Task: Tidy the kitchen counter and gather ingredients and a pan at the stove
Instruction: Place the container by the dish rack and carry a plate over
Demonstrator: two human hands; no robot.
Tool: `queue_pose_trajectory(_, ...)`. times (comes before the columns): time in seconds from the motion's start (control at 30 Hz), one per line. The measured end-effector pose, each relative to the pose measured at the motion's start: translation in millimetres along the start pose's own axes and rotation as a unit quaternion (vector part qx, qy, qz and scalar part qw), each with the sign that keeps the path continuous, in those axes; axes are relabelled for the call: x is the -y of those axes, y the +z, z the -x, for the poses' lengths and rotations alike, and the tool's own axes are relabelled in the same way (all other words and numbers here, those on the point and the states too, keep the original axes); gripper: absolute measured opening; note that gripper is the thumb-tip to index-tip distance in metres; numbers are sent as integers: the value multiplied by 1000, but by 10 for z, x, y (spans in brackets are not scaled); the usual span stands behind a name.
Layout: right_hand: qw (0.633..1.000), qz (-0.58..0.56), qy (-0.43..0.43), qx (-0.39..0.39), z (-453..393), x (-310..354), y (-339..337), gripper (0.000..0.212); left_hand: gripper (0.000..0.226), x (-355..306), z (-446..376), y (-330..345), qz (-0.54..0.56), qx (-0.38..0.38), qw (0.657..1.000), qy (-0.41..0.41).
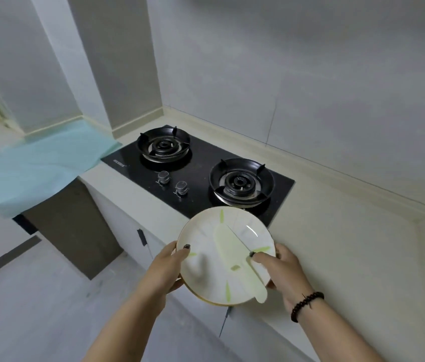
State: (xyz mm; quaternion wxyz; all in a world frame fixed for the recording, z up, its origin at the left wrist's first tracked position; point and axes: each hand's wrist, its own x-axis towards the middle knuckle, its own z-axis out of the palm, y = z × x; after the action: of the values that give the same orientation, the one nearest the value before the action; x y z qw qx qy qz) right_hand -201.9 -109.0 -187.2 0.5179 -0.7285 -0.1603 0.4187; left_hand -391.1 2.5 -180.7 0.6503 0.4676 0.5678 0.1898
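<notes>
One plate (206,257) carrying one pale-green knife (235,254) — gripped by both hands, left hand (165,270) and right hand (283,267) — above the tabletop's (336,244) front edge, beside the two-burner stove (201,171).

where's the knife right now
In the head view, low centre: the knife lies across the plate, which both hands hold in front of the stove; the right hand pins its handle with the thumb.

A white, green-streaked plate (206,262) carries a pale green knife (235,253) just before the black stove (201,163).
</notes>
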Motion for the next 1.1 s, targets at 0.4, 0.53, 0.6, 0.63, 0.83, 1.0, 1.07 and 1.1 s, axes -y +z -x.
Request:
queue_pose_trajectory(0.4,995,-3,1,101,616,56,1929,23,25,246,348,-1993,61,-84,995,11)
queue_pose_trajectory(0.53,989,3,-6,149,819,-17,2571,23,25,382,455,-2644,68,-134,989,16)
queue_pose_trajectory(0.6,984,24,-1,178,923,-43,2949,24,25,491,543,-3016,86,-168,982,11)
queue_pose_trajectory(0.63,982,31,0,187,957,-46,3076,25,25,534,566,-3144,93,-180,979,7)
queue_pose_trajectory(0.83,961,88,-4,262,1089,-12,3923,24,30,810,725,-3871,150,-252,956,-11)
queue_pose_trajectory(1.0,938,127,-4,323,1111,29,4612,18,33,990,778,-4379,189,-309,931,-38)
queue_pose_trajectory(1.07,930,135,-5,343,1113,58,4830,17,34,1017,772,-4529,194,-324,925,-48)
queue_pose_trajectory(1.1,919,147,-2,365,1092,70,5076,18,33,1039,744,-4696,209,-341,915,-49)
